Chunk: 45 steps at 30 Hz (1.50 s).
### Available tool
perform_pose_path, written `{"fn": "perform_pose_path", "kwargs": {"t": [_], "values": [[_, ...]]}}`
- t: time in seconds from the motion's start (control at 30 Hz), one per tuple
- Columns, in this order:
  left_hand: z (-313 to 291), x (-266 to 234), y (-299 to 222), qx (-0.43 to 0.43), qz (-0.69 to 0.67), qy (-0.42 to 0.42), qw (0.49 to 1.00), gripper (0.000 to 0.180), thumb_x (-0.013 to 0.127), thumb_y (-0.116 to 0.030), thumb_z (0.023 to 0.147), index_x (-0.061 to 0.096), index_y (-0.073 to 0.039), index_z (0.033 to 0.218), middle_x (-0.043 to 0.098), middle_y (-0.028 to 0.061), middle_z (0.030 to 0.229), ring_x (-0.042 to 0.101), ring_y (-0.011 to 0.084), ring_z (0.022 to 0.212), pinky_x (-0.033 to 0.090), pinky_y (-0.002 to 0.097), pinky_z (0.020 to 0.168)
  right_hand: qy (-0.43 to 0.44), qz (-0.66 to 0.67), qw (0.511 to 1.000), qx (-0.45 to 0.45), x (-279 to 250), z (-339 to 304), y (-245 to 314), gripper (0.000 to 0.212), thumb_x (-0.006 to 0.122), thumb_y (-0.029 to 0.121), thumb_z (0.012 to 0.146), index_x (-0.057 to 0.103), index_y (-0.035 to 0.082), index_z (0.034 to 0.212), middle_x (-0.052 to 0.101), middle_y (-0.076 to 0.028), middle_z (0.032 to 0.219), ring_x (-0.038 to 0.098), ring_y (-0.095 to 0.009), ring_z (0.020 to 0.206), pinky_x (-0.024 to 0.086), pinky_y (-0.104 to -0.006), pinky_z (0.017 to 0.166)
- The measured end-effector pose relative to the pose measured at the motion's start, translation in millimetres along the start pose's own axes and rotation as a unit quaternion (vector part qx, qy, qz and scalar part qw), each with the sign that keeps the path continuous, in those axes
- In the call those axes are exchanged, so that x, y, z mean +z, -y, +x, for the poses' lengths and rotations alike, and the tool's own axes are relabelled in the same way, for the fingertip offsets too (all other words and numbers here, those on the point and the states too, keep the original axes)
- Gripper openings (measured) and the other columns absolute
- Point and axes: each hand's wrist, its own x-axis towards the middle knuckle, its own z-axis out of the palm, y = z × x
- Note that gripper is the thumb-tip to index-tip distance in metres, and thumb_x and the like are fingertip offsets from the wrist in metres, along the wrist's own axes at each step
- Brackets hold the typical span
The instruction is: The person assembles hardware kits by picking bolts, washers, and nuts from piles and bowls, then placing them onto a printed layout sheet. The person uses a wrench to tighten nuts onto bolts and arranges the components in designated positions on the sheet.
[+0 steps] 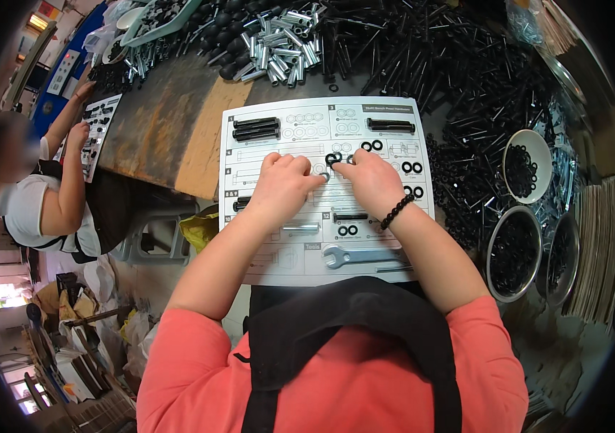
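A printed sheet [300,263] with line drawings of hardware lies on the table before me. My left hand [283,186] rests over its middle, fingers curled, a fingertip pointing right at a small ring-like shape; whether it holds anything is hidden. My right hand [374,184], a beaded bracelet at its wrist, has its fingers drawn together at some black washers [332,159]. Pairs of washers [412,167] lie along the sheet's right side. Black bolts [255,129] sit at its upper left, more bolts [391,125] at upper right. Lower down are a silver tube [300,227] and an open-end wrench [361,256].
Behind the sheet are piles of silver tubes [286,47] and black bolts [423,65]. To the right stand a white bowl [547,169] and a metal bowl [537,274] of small black parts, beside stacked cardboard [596,252]. At left, another person [47,195] works over a similar sheet [99,137].
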Motion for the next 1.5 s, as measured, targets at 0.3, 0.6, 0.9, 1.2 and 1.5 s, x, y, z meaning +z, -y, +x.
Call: {"fn": "perform_pose_path", "kwargs": {"t": [0.3,0.6,0.9,1.2,1.5], "values": [[-8,0,15,-0.082,0.010,-0.025,0.996,0.021,0.059,-0.010,0.074,0.069,-0.020,0.089,0.053,0.0017,0.083,0.052,0.0194,0.087,0.032,0.0385,0.089,0.060,-0.041,0.997,-0.016,0,5,26,0.029,0.053,0.011,0.083,0.064,0.018,0.108,0.054,-0.010,0.086,0.055,-0.026,0.085,0.046,-0.0351,0.071],[2,-2,9,-0.068,-0.018,-0.041,0.997,0.035,0.061,-0.004,0.071,0.066,-0.020,0.102,0.055,0.0010,0.086,0.053,0.0195,0.088,0.032,0.0370,0.088,-0.034,0.001,0.998,0.060,-16,6,-6,0.025,0.053,0.010,0.079,0.067,0.015,0.100,0.054,-0.011,0.084,0.056,-0.027,0.083,0.048,-0.0368,0.070],[22,5,3,-0.034,-0.005,0.016,0.999,0.033,0.060,-0.006,0.072,0.067,-0.019,0.101,0.055,0.0027,0.088,0.052,0.0200,0.092,0.030,0.0380,0.093,0.012,-0.007,0.999,0.036,-8,8,-5,0.031,0.053,0.009,0.079,0.065,0.019,0.105,0.055,-0.010,0.086,0.056,-0.027,0.085,0.048,-0.0363,0.070],[23,0,33,-0.089,0.077,-0.025,0.993,0.029,0.058,-0.006,0.072,0.068,-0.019,0.096,0.054,0.0006,0.085,0.052,0.0190,0.088,0.033,0.0371,0.087,0.008,-0.064,0.998,-0.014,-6,36,3,0.027,0.052,0.008,0.078,0.065,0.015,0.101,0.056,-0.011,0.087,0.057,-0.026,0.086,0.049,-0.0361,0.072],[20,3,57,-0.138,0.111,-0.057,0.983,0.035,0.055,-0.003,0.074,0.067,-0.022,0.101,0.054,0.0018,0.082,0.053,0.0191,0.086,0.033,0.0360,0.085,0.064,-0.099,0.993,0.010,3,79,27,0.036,0.050,0.007,0.082,0.062,0.022,0.112,0.055,-0.012,0.093,0.057,-0.026,0.090,0.049,-0.0360,0.075]]}}
